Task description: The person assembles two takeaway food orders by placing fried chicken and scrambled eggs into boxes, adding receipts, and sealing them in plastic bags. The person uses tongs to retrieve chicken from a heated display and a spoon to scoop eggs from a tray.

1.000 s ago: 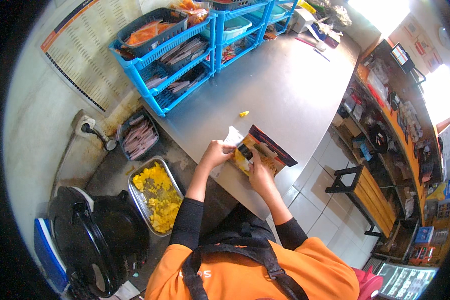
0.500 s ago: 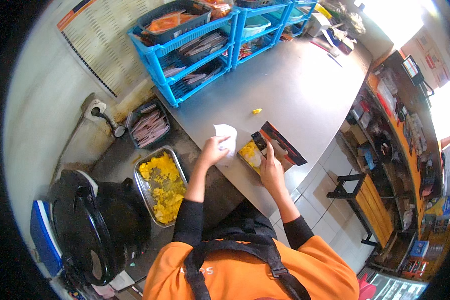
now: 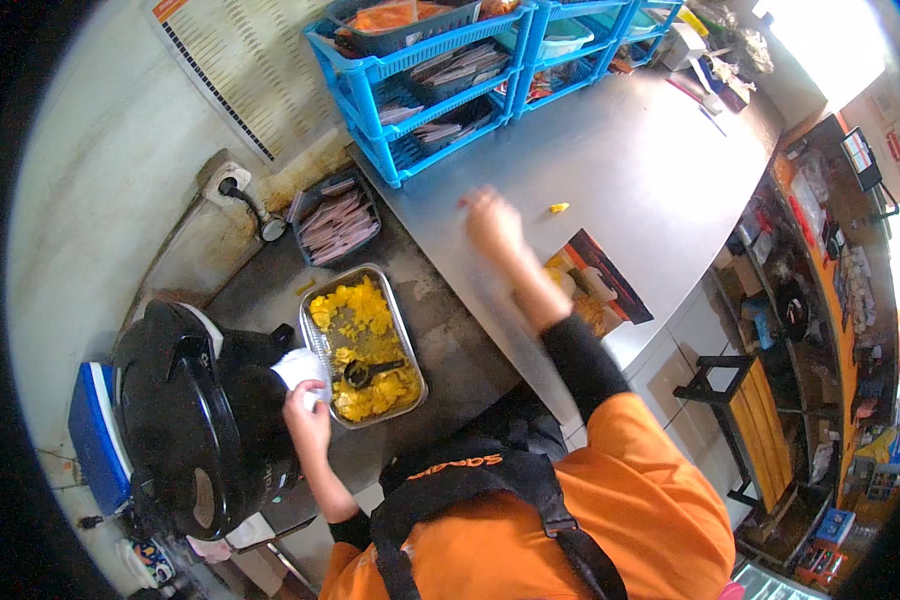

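White sheet: pinched in my left grip [image 3: 307, 412], sheet [image 3: 295, 368] poking out past the fingertips, right by the tray's rim. Paper or thin cloth, can't tell.
Metal tray: just right of that grip [image 3: 418, 365], long axis running away from me and a touch left, yellow food [image 3: 355, 305] inside.
Black scoop: the relation that matters imo. It's in the tray [image 3: 370, 371], right of the left grip, bowl toward it, handle pointing away right. Left is clearly the nearer hand.
Black appliance: close on the left grip's other side [image 3: 185, 420], so that side's tight.
Dark tabletop: under the tray [image 3: 440, 340].
Right grip: well off, beyond and right of the left one [image 3: 498, 228]. Motion blur, so can't tell if it's spread or pressed together.
Open package: right of the right grip and nearer me [image 3: 610, 285], partly behind the forearm.
Metal tabletop: under the package [image 3: 630, 160], shiny with glare.
Blue racks: past the right grip [image 3: 390, 172].
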Demonstrator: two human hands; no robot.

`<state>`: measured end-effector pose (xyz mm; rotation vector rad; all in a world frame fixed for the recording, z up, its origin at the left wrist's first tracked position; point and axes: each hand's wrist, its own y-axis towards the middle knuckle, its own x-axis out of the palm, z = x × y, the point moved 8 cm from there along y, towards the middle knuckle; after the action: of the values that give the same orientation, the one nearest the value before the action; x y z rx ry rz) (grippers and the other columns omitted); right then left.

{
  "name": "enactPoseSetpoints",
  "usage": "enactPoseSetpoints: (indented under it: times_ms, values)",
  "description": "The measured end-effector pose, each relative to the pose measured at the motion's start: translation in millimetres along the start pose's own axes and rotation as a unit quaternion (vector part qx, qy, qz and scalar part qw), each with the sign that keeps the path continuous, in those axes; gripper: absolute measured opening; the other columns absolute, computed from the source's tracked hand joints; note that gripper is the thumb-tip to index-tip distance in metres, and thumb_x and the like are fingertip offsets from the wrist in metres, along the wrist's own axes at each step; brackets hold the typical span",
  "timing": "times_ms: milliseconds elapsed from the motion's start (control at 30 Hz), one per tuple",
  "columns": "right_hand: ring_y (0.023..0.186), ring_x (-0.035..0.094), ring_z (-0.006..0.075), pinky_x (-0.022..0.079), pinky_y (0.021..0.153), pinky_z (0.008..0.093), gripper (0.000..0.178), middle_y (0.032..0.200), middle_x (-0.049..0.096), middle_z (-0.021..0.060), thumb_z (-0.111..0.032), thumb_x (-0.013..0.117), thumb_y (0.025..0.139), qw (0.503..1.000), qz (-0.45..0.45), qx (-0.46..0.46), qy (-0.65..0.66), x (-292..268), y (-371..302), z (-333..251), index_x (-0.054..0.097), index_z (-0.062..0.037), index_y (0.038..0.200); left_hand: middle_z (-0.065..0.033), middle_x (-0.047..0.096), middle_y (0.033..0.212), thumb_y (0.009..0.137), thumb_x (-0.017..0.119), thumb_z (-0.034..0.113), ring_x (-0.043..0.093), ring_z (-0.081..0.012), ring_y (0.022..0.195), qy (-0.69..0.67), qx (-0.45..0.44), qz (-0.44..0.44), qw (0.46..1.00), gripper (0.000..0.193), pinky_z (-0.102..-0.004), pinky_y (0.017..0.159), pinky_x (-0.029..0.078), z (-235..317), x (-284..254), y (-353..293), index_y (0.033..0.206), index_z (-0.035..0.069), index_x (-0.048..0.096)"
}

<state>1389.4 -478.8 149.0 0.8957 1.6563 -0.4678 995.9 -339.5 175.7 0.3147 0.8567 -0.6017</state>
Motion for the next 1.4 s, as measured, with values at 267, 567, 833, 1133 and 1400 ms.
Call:
enactPoseSetpoints:
  times_ms: [267,567,833,1133,1400]
  values:
    - [0.109,0.058,0.0277,0.048,0.083,0.0568,0.031,0.117,0.061,0.0053,-0.019,0.056,0.086,0.887,-0.33,0.231,-0.228,39.0,53.1,158.9,0.062,-0.0143,0.116,-0.0188,0.058,0.088,0.065,0.051,-0.008,0.056,-0.0362,0.088,-0.081,0.032,-0.037,0.995,0.026,-0.0407,0.08,0.043,21.3,33.4,-7.4,0.089,0.001,0.057]
    - [0.087,0.067,0.0292,0.055,0.068,0.0434,0.015,0.092,0.069,0.0092,-0.014,0.058,0.081,0.944,-0.21,-0.031,-0.252,-3.2,18.7,82.8,0.07,-0.0097,0.088,-0.018,0.059,0.091,0.064,0.055,-0.01,0.058,-0.0361,0.089,-0.083,0.014,-0.034,0.996,0.031,-0.0392,0.079,0.045,2.2,21.7,-2.2,0.093,0.002,0.056]
    - [0.094,0.062,0.0297,0.048,0.084,0.0373,0.023,0.105,0.063,0.0137,-0.023,0.06,0.085,0.964,-0.176,-0.142,0.138,-96.4,-120.5,-42.0,0.067,-0.0034,0.094,-0.0093,0.058,0.113,0.065,0.072,-0.002,0.055,-0.019,0.105,-0.368,0.073,-0.172,0.911,0.054,-0.0317,0.093,0.042,76.6,53.7,11.5,0.116,0.003,0.054]
    - [0.074,0.06,0.0119,0.048,0.064,0.0283,0.034,0.073,0.06,0.0111,-0.005,0.063,0.084,0.836,-0.076,0.05,0.541,-118.7,-192.7,-53.6,0.04,-0.0052,0.108,-0.0086,0.044,0.132,0.067,0.073,-0.004,0.048,-0.0162,0.114,-0.474,0.137,-0.327,0.806,0.071,-0.0308,0.091,0.045,183.8,84.2,-32.7,0.13,0.008,0.042]
    - [0.073,0.061,0.0306,0.049,0.067,0.0382,0.019,0.078,0.059,0.0163,-0.008,0.059,0.078,0.945,-0.151,-0.019,0.29,-163.2,-272.1,66.6,0.06,-0.0029,0.097,-0.0102,0.034,0.145,0.075,0.073,0.023,0.039,-0.0261,0.129,0.239,-0.069,-0.638,0.728,0.079,-0.0398,0.104,0.033,-132.2,80.1,-222.5,0.141,0.01,0.032]
